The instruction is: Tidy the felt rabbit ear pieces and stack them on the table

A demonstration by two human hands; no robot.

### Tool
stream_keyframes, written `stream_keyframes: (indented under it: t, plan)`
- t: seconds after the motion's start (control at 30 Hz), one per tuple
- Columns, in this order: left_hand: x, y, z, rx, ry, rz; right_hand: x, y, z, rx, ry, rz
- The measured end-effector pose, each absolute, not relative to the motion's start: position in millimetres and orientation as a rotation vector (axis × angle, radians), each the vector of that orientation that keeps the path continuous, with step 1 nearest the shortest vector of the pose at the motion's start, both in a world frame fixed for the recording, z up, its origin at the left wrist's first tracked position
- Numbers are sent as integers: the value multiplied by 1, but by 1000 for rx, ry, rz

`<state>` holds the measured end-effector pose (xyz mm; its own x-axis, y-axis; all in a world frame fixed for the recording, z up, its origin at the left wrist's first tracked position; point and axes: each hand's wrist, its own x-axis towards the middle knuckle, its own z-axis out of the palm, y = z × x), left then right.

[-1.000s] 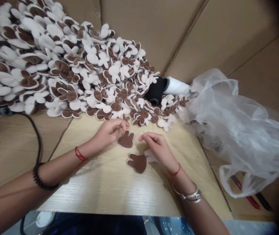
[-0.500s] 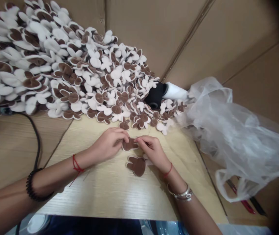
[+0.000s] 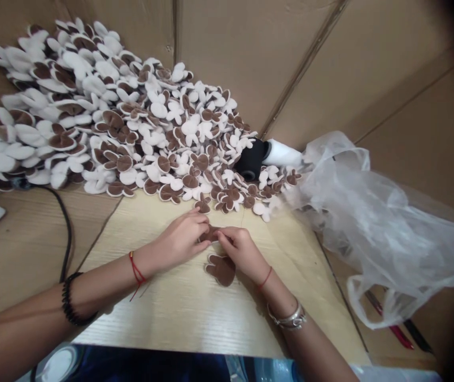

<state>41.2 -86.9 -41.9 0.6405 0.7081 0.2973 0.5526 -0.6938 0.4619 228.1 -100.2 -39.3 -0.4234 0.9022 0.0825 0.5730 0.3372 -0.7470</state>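
Note:
Between my two hands is a small brown rabbit-head fabric piece with a pale edge, held just above the board. My left hand pinches its left end, the fingers covering part of it. On the other end, the thumb and fingers of my right hand are closed. A second brown rabbit-head piece lies flat on the light wooden board, just below the hands and partly beside my right hand. Whether a needle or thread is in the fingers is too small to make out.
A large heap of white and brown padded rabbit-shaped pieces rises behind the board. Beside it lie a black spool and a white roll. A clear plastic bag sprawls at right, near a red-handled tool. A black cable runs at left.
My left hand has come over more of the held piece, and my right hand has shifted slightly left. Less of the piece shows now. The view has moved a little.

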Motion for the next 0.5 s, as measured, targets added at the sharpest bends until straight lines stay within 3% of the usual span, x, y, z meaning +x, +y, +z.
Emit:
stream_keyframes:
  t: [0.27,0.5]
  plan:
    - [54,-88,-35,2729,1113,378,224,-102,-42,-1343,-2094,887]
    - [56,-86,-41,2724,1140,433,223,-101,-44,-1357,-2037,907]
